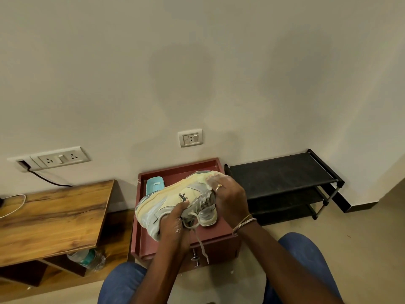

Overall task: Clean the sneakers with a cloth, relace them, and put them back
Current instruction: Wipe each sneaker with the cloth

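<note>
Sneaker (pixel 171 200), pale yellow and grey, is held in both your hands at the lower middle of the frame, just above the maroon counter (pixel 219 232). Your left hand (pixel 175 222) grips the collar, fingers curled in. Your right hand (pixel 229 198) has its fingers clamped over the laced upper. A loose lace (pixel 198 235) dangles past the counter's front edge. If you turn the shoe, it could snag or slip from its eyelets. Any cloth under your right fingers is hard to make out, and no second sneaker shows.
</note>
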